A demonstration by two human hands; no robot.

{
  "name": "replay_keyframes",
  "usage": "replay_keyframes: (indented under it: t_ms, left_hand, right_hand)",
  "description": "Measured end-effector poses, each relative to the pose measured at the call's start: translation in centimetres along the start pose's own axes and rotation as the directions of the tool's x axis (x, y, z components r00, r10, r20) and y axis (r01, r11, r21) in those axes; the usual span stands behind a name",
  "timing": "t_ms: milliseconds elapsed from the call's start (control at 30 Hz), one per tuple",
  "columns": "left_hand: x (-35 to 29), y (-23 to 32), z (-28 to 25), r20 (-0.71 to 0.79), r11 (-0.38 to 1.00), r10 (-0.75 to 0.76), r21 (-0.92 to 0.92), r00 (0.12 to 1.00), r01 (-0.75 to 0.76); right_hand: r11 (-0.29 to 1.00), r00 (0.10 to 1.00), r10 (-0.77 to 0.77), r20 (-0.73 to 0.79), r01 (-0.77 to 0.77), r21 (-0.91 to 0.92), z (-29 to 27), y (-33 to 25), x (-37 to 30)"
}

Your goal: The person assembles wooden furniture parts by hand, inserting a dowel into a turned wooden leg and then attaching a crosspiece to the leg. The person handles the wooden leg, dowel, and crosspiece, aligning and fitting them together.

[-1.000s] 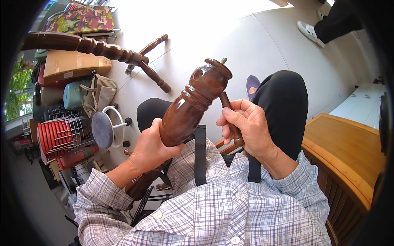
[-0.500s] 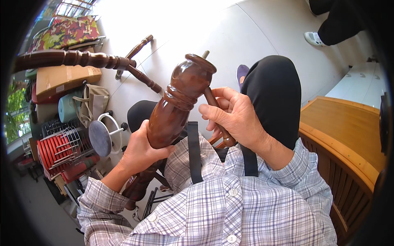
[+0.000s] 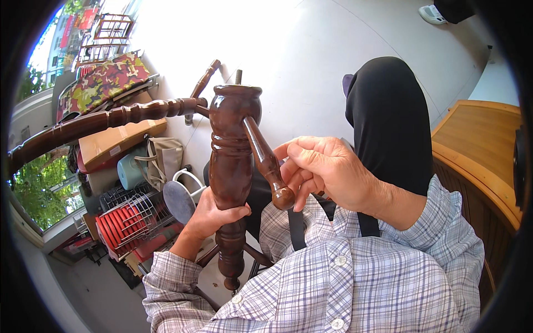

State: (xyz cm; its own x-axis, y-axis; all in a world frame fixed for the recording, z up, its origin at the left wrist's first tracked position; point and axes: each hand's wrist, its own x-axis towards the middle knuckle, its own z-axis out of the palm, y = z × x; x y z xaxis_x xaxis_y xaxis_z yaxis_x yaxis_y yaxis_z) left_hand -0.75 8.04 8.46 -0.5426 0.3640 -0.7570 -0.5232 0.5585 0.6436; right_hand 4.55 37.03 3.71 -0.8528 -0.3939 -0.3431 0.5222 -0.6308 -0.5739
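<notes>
Dark brown and glossy, a turned wooden post (image 3: 230,150) stands nearly upright in front of me, with a threaded metal bolt (image 3: 239,76) sticking out of its top. My left hand (image 3: 214,217) is closed round its narrower part below the bulge. A wooden peg (image 3: 264,152) with a rounded knob slants down from the post's upper right side. My right hand (image 3: 333,172) is beside this peg, fingers loosely bent and apart, fingertips close to its shaft and knob; whether they touch it I cannot tell. Further thin wooden arms (image 3: 258,254) branch from the post lower down.
A long turned wooden piece (image 3: 127,115) reaches in from the left. Behind are a cardboard box (image 3: 122,136), a beige bag (image 3: 165,158), a round grey-topped stool (image 3: 179,201) and a rack with red discs (image 3: 119,225). An orange-brown wooden cabinet (image 3: 477,139) stands at right.
The post has swung from a rightward tilt to nearly upright and sits further left in view. The peg's knob has come out from below my right hand. My left hand keeps its grip.
</notes>
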Motion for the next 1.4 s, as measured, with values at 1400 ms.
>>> replay_keyframes:
  t_ms: [1400]
  left_hand:
    - [-0.3,-0.1,2.5,-0.143,0.988,0.050,0.151,0.988,-0.028]
  right_hand:
    - [0.949,0.995,0.101,0.013,-0.100,0.300,-0.4,0.1,0.6]
